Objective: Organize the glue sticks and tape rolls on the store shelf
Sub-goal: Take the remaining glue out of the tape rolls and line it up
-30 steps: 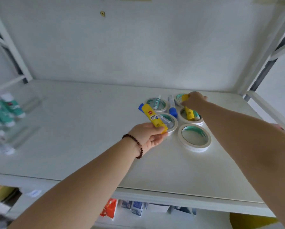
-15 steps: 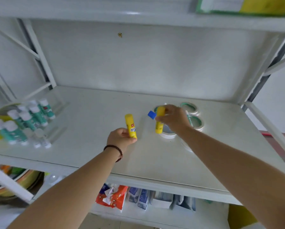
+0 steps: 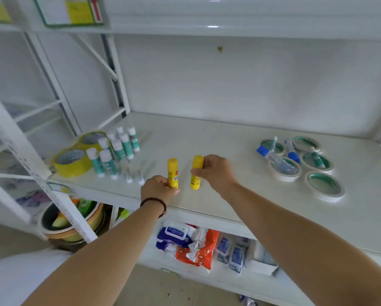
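Note:
My left hand [image 3: 159, 187] grips a yellow glue stick [image 3: 172, 171] upright near the front of the white shelf [image 3: 207, 140]. Beside it, my right hand [image 3: 216, 172] pinches a second yellow glue stick [image 3: 196, 173], also upright, its base close to the shelf. At the left stand several green-and-white glue sticks [image 3: 114, 151] next to two yellow tape rolls [image 3: 73, 160]. At the right lie several white tape rolls [image 3: 325, 186] with glue sticks and a blue-capped glue bottle [image 3: 273, 157] lying across them.
A white upright post [image 3: 30, 168] frames the shelf's left front corner. Small clear tubes [image 3: 133, 176] lie by the green sticks. Below, a lower shelf holds wipe packets [image 3: 176, 236] and orange packs. Bowls [image 3: 70, 221] sit at the lower left.
Both hands carried the yellow glue sticks leftward from the white tape rolls toward the shelf's middle front and stood them upright. The view swung left, showing the green sticks and yellow tape.

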